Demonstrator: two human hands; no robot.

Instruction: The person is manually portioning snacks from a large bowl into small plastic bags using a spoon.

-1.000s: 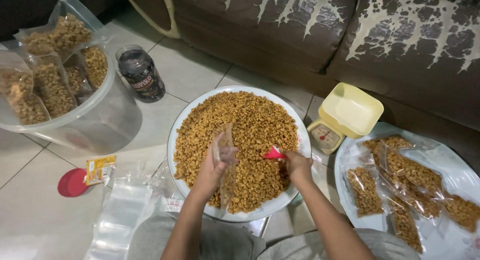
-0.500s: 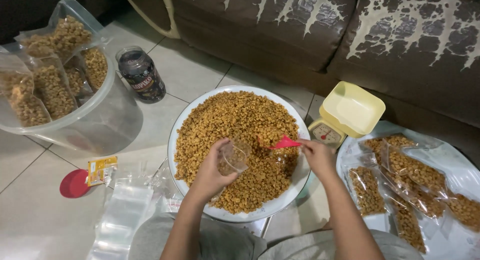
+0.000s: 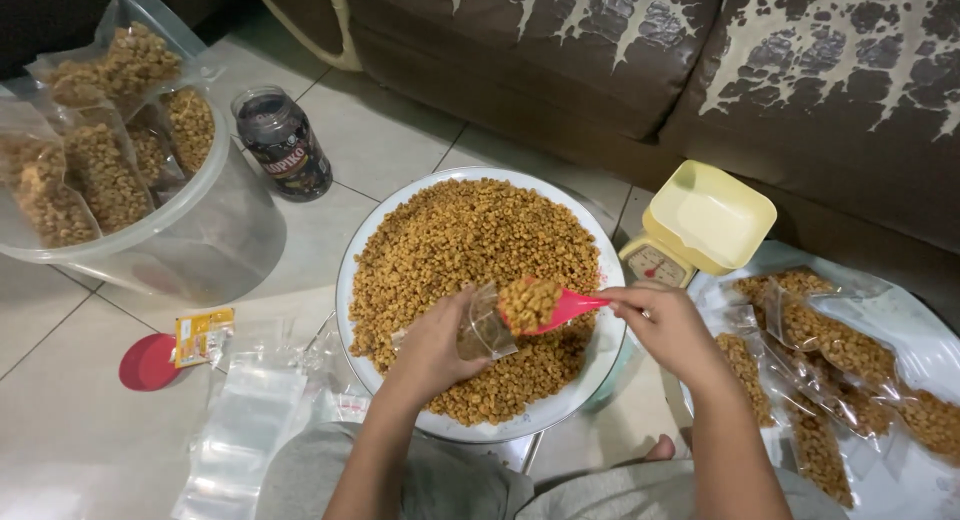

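A large round white tray [image 3: 350, 280] heaped with small golden-brown snack pieces sits on the tiled floor in front of me. My left hand [image 3: 435, 340] holds a small clear plastic bag [image 3: 485, 325] open above the tray. My right hand [image 3: 665, 325] grips a red scoop [image 3: 560, 308] loaded with snack pieces, its bowl right at the bag's mouth.
A clear tub [image 3: 190, 235] of filled bags stands at the left beside a dark jar [image 3: 283, 145]. A yellow kitchen scale [image 3: 700, 225] sits right of the tray. Filled bags lie on a white tray [image 3: 930, 350] at the right. Empty bags [image 3: 245, 420] and a red lid [image 3: 147, 363] lie near my knee.
My right hand dug the red scoop into the snacks and lifted it, full, to the bag. My left hand turned the bag so that its mouth faces the scoop.
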